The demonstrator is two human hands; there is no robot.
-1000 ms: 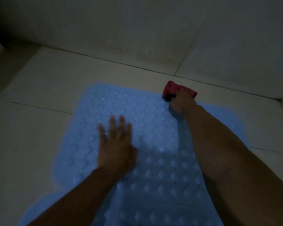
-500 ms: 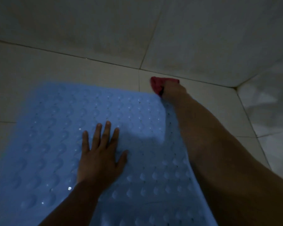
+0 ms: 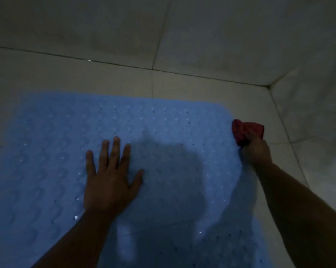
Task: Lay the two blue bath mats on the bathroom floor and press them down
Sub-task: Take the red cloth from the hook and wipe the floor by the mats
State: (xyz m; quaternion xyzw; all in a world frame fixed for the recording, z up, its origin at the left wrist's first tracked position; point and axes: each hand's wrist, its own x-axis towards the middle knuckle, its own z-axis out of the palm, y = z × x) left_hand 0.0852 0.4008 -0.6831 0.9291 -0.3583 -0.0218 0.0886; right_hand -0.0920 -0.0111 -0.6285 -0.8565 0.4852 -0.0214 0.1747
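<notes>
Head view, one blue mat [image 3: 163, 132], two hands, left hand [image 3: 111, 176] flat, right hand [image 3: 257, 151] gripping red cloth [image 3: 246, 130]

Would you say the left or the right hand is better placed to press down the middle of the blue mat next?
Probably the left hand: it lies flat with spread fingers on the blue mat. The right hand grips a red cloth at the mat's right edge.

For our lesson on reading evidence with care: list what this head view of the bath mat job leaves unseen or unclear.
- Blue mat: its near end is cut off by the bottom edge.
- Second mat: none can be told apart.
- Red cloth: partly hidden inside the right hand.
- Mat under the left hand: covered by the palm and dimmed by shadow.
</notes>
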